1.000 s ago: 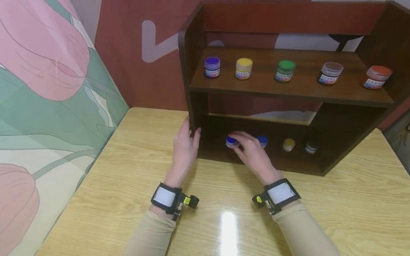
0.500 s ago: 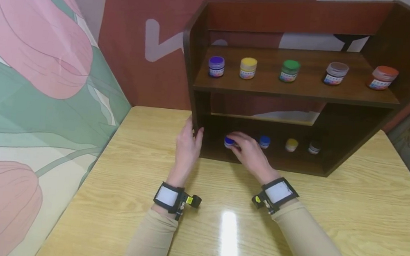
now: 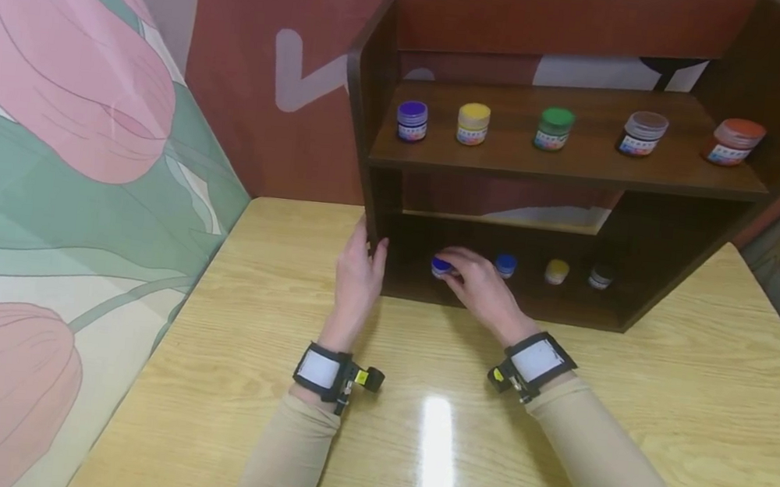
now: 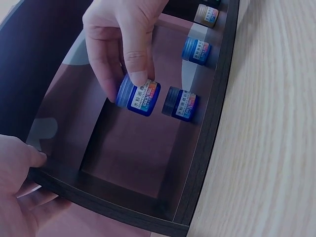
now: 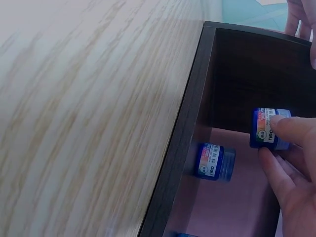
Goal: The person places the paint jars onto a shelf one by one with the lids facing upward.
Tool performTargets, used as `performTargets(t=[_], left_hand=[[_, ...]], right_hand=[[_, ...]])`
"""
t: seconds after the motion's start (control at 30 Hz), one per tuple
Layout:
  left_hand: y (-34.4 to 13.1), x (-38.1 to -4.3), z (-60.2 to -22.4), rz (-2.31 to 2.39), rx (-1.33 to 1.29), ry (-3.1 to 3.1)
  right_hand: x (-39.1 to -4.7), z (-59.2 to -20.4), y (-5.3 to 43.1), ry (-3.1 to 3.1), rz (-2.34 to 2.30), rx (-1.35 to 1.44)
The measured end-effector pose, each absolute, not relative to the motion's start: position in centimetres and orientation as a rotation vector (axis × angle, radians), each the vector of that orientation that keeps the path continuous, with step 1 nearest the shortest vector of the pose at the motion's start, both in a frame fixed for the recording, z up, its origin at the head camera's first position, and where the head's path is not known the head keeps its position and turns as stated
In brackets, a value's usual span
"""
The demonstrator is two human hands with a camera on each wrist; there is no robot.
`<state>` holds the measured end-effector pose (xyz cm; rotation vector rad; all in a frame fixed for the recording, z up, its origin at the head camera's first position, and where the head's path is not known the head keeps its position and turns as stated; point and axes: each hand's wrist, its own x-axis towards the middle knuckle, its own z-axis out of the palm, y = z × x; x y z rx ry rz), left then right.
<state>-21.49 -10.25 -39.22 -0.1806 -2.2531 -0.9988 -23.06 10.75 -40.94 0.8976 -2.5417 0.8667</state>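
My right hand point(image 3: 487, 292) pinches a blue paint jar point(image 4: 140, 96) between thumb and fingers, inside the lower tier of a dark brown wooden shelf point(image 3: 566, 176). In the left wrist view, the held jar hangs tilted above the lower board. Just beside it a second dark blue jar point(image 4: 181, 103) stands on that board; my right hand hides this one in the head view. My left hand point(image 3: 359, 276) grips the shelf's left side panel, thumb on the inner side and fingers outside.
Farther right on the lower board stand a lighter blue jar point(image 3: 504, 266), a yellow jar point(image 3: 556, 272) and a dark jar point(image 3: 600, 277). Purple point(image 3: 412, 122), yellow point(image 3: 473, 124), green point(image 3: 554, 129), dark point(image 3: 643, 135) and red point(image 3: 734, 142) jars line the upper tier. A wood-grain table point(image 3: 242, 386) lies beneath.
My right hand and its jar have shifted slightly left along the lower tier since a second ago. The left hand stays on the side panel; the head view has moved a little.
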Motion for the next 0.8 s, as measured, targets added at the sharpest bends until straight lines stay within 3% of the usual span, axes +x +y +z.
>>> performTargets(t=[0.8], left_hand=[[-10.3, -21.5, -39.1, -0.977, -0.153, -2.278]], right_hand=[[-24.1, -41.1, 9.6, -2.489, 0.826, 0.936]])
